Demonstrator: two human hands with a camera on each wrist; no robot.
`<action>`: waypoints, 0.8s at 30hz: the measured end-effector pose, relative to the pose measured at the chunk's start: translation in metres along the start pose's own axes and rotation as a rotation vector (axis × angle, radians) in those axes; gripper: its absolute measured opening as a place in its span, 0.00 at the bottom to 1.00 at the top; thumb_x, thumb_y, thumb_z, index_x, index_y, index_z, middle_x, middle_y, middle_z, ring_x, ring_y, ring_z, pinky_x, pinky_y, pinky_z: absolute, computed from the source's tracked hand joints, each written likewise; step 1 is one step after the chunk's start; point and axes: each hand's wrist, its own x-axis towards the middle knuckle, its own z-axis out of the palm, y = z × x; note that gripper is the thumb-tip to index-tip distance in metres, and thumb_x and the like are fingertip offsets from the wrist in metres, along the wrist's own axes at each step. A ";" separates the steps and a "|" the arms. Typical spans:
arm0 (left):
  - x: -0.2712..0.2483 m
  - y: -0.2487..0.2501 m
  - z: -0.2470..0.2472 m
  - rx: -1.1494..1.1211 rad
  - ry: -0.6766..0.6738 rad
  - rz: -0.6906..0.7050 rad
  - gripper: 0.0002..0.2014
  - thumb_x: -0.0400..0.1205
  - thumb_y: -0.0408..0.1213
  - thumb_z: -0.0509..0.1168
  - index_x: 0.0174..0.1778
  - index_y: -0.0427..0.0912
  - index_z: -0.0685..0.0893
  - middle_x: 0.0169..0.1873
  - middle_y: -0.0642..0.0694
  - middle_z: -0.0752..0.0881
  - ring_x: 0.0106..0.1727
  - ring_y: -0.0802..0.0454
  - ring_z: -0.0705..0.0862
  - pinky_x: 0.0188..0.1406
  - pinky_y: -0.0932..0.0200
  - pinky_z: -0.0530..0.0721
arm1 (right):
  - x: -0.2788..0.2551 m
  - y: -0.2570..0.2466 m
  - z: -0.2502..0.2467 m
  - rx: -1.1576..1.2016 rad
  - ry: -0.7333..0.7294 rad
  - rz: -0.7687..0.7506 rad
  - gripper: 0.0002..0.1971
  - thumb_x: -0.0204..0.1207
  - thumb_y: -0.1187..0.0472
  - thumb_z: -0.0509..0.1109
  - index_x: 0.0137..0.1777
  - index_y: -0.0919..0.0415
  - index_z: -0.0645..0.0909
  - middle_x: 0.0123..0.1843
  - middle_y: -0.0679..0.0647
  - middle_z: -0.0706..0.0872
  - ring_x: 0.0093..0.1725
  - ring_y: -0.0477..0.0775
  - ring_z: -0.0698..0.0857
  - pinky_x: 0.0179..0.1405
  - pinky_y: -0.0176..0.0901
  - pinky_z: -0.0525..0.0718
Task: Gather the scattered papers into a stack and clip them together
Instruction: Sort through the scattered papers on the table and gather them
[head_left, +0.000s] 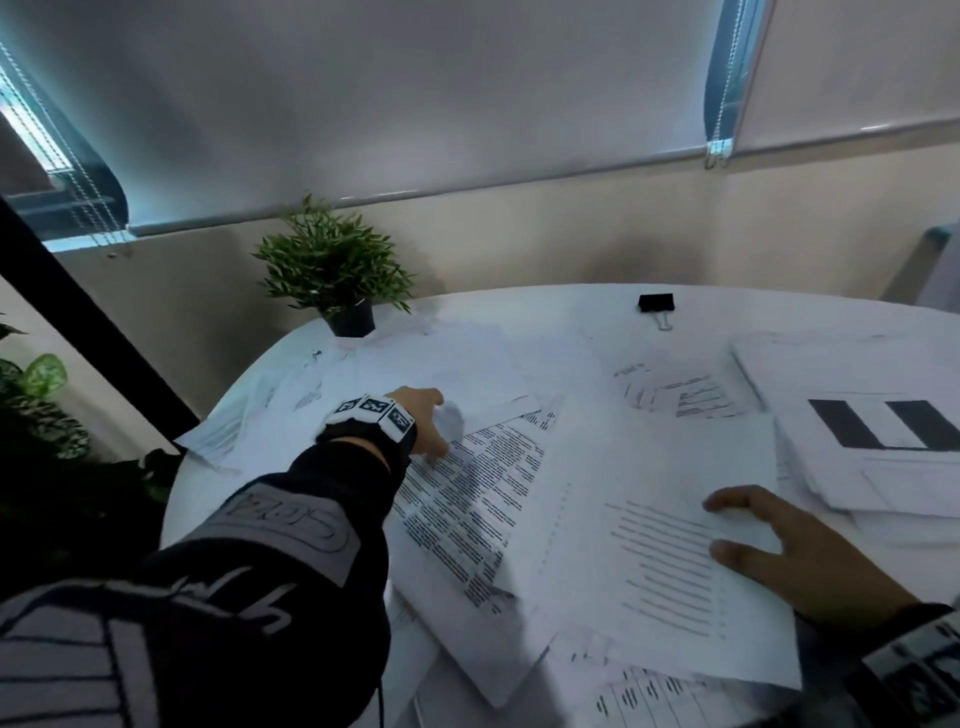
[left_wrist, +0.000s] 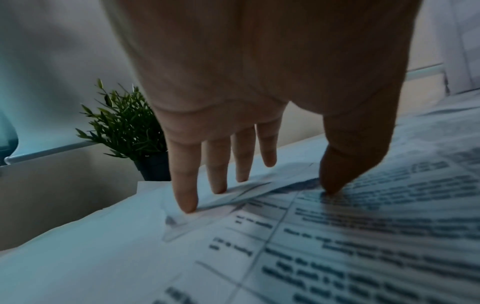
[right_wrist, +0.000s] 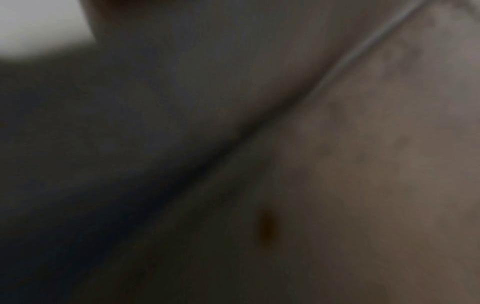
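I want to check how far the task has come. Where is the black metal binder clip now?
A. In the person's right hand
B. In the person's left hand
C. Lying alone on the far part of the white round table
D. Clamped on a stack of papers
C: the black metal binder clip lies alone on the far part of the white round table, while the left hand and right hand rest on papers.

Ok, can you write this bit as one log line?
step: gathering | left hand: fingertips on papers | right hand: flat on sheet | binder clip: untouched
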 end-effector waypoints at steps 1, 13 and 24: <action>0.001 0.000 0.000 0.000 0.014 0.005 0.24 0.69 0.49 0.71 0.60 0.49 0.76 0.59 0.43 0.84 0.51 0.42 0.84 0.49 0.52 0.83 | 0.001 0.002 -0.001 0.008 -0.002 0.006 0.14 0.75 0.59 0.73 0.54 0.39 0.76 0.57 0.36 0.79 0.53 0.39 0.78 0.43 0.33 0.75; -0.013 0.021 0.001 0.276 0.111 0.058 0.09 0.79 0.38 0.66 0.49 0.36 0.83 0.41 0.41 0.82 0.43 0.41 0.85 0.37 0.56 0.80 | 0.004 0.008 0.002 0.047 0.032 -0.055 0.14 0.72 0.61 0.76 0.51 0.42 0.80 0.57 0.39 0.82 0.54 0.38 0.80 0.44 0.30 0.76; -0.044 0.000 -0.017 -0.085 0.431 0.066 0.10 0.77 0.22 0.55 0.47 0.41 0.67 0.41 0.36 0.81 0.44 0.37 0.81 0.37 0.50 0.74 | 0.007 0.009 0.002 0.031 0.032 -0.075 0.13 0.71 0.61 0.76 0.53 0.45 0.81 0.59 0.42 0.82 0.57 0.41 0.80 0.47 0.26 0.74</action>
